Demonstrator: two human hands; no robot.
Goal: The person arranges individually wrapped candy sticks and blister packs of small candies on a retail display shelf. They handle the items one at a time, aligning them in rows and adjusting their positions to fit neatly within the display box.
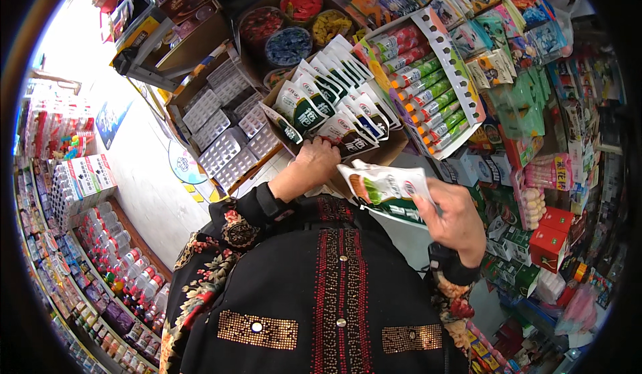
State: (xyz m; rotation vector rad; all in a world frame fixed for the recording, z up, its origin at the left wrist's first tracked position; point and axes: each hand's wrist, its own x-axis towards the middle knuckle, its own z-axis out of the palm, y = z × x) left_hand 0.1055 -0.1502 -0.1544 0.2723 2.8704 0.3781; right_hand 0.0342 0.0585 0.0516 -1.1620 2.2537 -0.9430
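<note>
In my right hand (pixel 454 216) are white-and-green snack packets (pixel 388 186), gripped at one end and held in front of my chest. My left hand (pixel 317 159) reaches to the near edge of an open cardboard box (pixel 393 145), its fingertips against the packets inside; whether they grip one is hidden. White packets with dark green panels (pixel 306 100) stand in rows in that box. Other packets with brown or blue panels (pixel 351 130) lean beside them.
Left of the box, a carton holds silver blister trays (pixel 220 145). Round tubs of coloured wrapped sweets (pixel 288 47) stand behind. A display box of capped tubes (pixel 426 93) is at the right. Shelves with bottles (pixel 133 271) curve along the left; red boxes (pixel 551 238) sit at the right.
</note>
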